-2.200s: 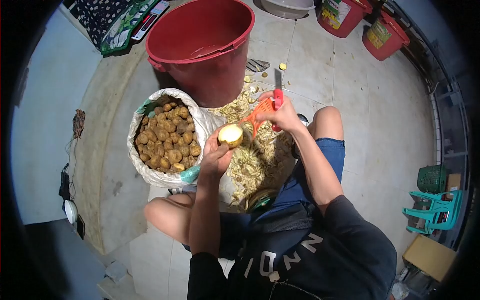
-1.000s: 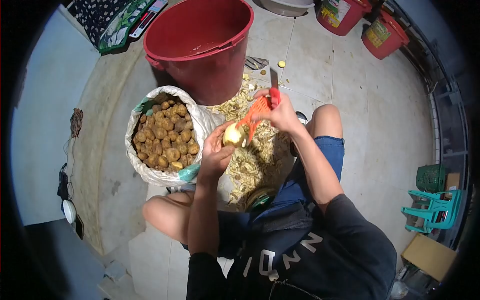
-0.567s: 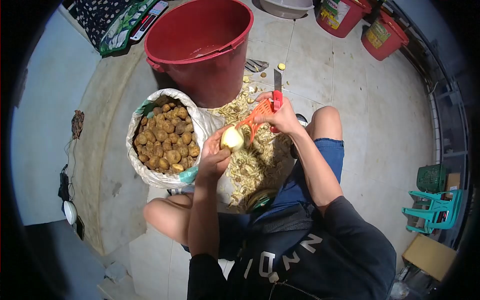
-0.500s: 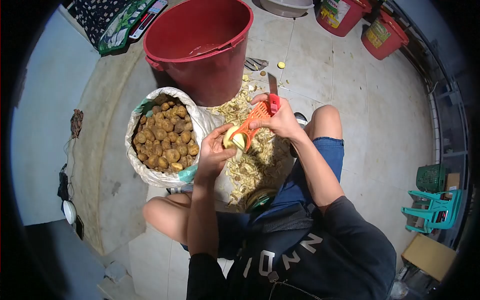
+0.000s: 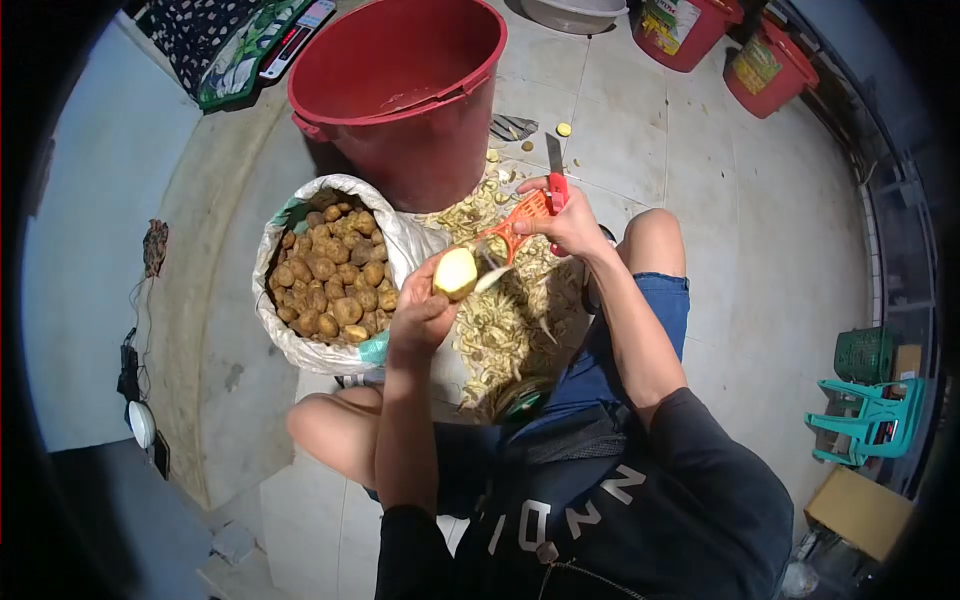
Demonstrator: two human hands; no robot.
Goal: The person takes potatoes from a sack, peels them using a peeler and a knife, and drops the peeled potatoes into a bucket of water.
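My left hand (image 5: 422, 310) is closed around a partly peeled potato (image 5: 456, 273), its pale yellow flesh facing up. In my right hand (image 5: 570, 225) is an orange peeler (image 5: 524, 217), its head just right of the potato. The same hand also holds a red-handled utility knife (image 5: 556, 165), blade pointing away from me. A pale strip of peel (image 5: 492, 278) hangs below the peeler head. Beneath both hands, a heap of peelings (image 5: 505, 345) covers the floor between my legs. Left of my left hand stands a white sack (image 5: 300, 345) of unpeeled potatoes (image 5: 335, 265).
A large red tub (image 5: 410, 150) stands beyond the sack. Farther off are a pale basin (image 5: 575, 14) and two red buckets (image 5: 770, 70). A digital scale (image 5: 297, 40) lies at the upper left. A teal plastic stool (image 5: 870, 420) is at the right wall.
The peeler has moved right and slightly up, away from the potato. The potato has turned to show a larger peeled face, and a strip of peel now hangs loose.
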